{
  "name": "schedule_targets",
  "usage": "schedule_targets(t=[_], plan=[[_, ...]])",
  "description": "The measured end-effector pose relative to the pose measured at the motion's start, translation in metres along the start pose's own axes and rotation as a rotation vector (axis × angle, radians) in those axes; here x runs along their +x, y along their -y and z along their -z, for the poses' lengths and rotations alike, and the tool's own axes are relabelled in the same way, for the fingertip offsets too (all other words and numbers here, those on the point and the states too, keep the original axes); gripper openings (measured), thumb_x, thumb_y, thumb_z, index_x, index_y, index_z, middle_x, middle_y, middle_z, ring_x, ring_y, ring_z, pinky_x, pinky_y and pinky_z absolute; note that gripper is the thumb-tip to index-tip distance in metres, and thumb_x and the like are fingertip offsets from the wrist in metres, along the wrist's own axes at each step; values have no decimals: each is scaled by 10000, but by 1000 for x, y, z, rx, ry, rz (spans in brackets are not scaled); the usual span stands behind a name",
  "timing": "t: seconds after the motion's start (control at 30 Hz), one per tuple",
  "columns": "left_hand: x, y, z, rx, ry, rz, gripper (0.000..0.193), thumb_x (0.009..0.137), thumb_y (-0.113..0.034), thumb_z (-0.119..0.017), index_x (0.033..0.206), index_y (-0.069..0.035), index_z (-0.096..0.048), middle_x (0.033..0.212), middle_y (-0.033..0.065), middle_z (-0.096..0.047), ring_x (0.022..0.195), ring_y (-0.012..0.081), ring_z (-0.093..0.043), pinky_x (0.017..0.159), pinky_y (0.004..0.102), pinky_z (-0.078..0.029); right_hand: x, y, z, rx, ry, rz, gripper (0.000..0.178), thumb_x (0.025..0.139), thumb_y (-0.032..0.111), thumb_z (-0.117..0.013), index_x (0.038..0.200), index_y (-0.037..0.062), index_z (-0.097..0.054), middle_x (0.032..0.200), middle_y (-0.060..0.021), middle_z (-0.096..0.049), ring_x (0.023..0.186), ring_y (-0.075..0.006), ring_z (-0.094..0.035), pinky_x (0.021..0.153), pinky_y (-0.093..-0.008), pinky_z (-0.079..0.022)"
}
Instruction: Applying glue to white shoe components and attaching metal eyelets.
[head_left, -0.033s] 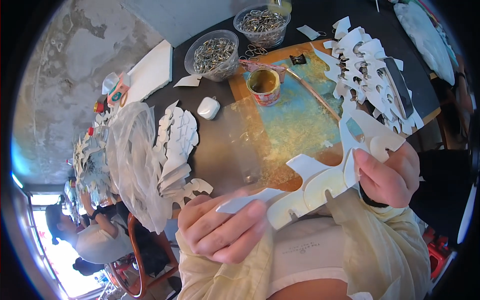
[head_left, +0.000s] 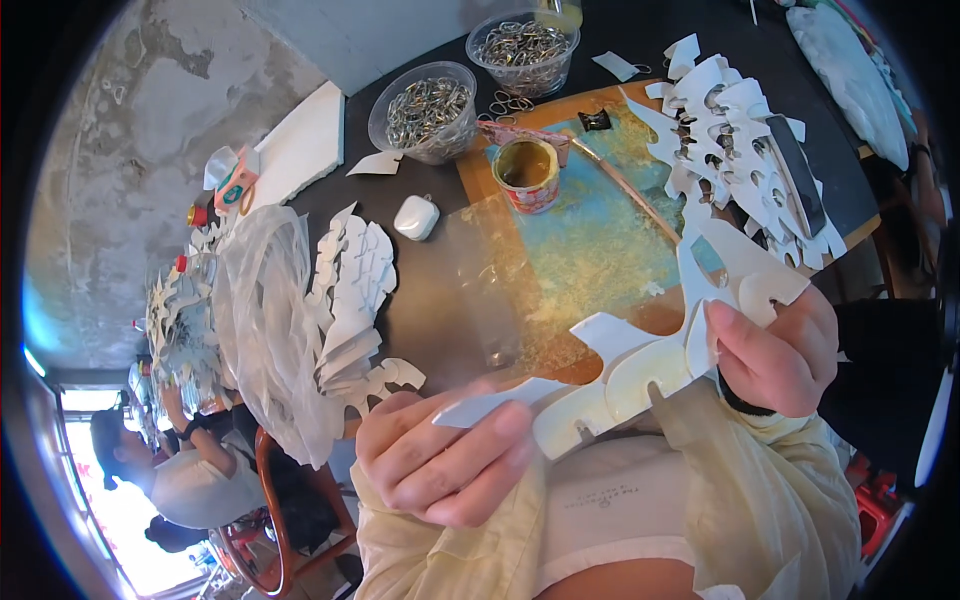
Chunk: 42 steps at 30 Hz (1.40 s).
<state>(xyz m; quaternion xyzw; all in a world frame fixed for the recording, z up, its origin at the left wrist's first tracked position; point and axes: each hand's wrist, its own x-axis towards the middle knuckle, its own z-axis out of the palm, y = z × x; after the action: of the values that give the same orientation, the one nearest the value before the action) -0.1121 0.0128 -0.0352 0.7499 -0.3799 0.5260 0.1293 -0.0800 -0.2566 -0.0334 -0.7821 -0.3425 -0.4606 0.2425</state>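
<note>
white strip (head_left: 625, 390) kinda slanted up rightward lengthwise, spanning my left hand (head_left: 445, 455) and right hand (head_left: 780, 350), both pinching it, near table (head_left: 420, 290) edge beyond

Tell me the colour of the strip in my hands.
The strip is white, partly pale yellow; head view.

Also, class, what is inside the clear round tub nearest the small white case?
The clear tub holds a heap of shiny metal loops; upper ones show, but those buried deeper are covered.
</note>
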Motion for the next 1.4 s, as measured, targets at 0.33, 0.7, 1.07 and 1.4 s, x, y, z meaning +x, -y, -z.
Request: schedule_targets(t=[0.33,0.7,1.07,1.4], plan=[[-5,14,1,-122,-221,-335,167,879,-197,-641,979,-245,-516,962,-63,-619,765,178,-626,573,245,-490,1,10,14,60,-40,-3,331,701,217,-795,1016,200,-696,717,44,-410,681,-141,-552,518,-233,-410],[0,4,-10,-44,149,209,178,875,-179,-614,1026,-162,-522,933,-2,-702,740,146,-618,567,239,-483,12,-8,2,-78,47,33,269,684,248,-826,929,183,-737,590,72,-332,552,-104,-450,438,-214,-297],[-18,28,-4,-254,-408,-338,227,831,-188,-665,982,-114,-513,931,43,-631,665,206,-585,589,331,-524,3,16,62,-39,256,-106,186,787,253,-721,968,249,-677,923,-44,-532,727,-253,-565,525,-293,-426],[7,-20,37,-227,39,261,214,762,-121,-679,922,-95,-539,964,55,-643,697,236,-613,586,323,-522,8,-11,47,128,53,281,165,802,191,-651,962,228,-674,805,-106,-622,577,-224,-525,474,-283,-409]])
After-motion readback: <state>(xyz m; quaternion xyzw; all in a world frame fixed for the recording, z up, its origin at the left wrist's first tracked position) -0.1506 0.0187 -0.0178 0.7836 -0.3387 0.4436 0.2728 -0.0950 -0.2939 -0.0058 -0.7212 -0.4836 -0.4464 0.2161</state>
